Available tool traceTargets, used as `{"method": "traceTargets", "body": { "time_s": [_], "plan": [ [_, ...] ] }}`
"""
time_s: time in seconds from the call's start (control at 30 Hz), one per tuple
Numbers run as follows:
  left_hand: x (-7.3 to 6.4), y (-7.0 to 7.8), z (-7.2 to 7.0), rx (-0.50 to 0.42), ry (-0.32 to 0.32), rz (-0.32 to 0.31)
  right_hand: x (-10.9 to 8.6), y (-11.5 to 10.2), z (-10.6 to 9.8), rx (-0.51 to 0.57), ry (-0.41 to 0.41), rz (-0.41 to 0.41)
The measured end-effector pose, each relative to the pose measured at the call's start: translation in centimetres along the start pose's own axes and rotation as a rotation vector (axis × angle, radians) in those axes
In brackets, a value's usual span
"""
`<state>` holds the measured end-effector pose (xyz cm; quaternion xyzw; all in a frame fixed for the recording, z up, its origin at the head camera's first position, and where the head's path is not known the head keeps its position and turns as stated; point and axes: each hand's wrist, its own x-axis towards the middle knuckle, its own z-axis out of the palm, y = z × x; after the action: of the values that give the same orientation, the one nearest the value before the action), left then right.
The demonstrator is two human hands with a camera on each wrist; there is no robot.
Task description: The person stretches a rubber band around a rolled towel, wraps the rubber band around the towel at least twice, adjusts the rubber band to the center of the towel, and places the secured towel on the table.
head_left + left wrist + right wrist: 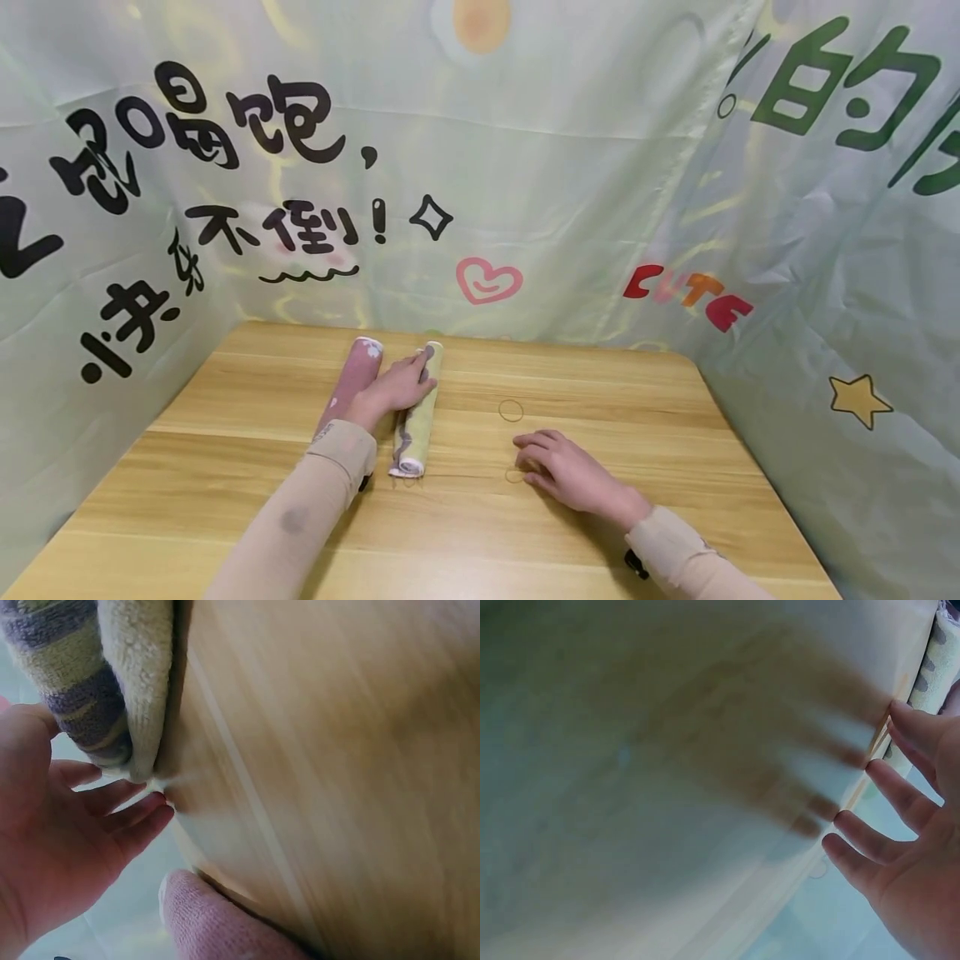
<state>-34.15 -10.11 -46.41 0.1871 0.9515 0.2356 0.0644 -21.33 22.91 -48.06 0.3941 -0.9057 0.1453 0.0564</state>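
A rolled towel (422, 425), pale yellow with purple-grey bands, lies lengthwise on the table. My left hand (393, 385) reaches across its far half, thumb and fingers about the roll; the left wrist view shows the thumb against the striped side (86, 697) and the other fingertips by the roll's end. Beside it, partly hidden under my left forearm, lies a pink rolled towel (358, 371). My right hand (570, 475) is low over the table, fingers spread and fingertips down near the surface. A thin rubber band (513, 476) lies at its thumb; another rubber band (511, 411) lies farther back.
The wooden table (600, 383) is bounded by printed fabric walls (570, 200) at the back and both sides. Another thin loop (409, 482) shows by the near end of the yellow roll. Each wrist wears a dark strapped device (636, 564).
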Motion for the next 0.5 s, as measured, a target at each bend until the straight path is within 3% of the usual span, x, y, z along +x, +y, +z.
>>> {"method": "traceTargets", "body": {
  "time_s": [0.2,0.5],
  "plan": [
    [0.29,0.15,0.22,-0.013,0.007,0.036,0.20,0.09,0.12,-0.002,0.017,0.002],
    [0.75,0.94,0.42,-0.021,0.012,0.155,0.30,0.28,-0.06,-0.004,-0.001,-0.004]
  ]
}}
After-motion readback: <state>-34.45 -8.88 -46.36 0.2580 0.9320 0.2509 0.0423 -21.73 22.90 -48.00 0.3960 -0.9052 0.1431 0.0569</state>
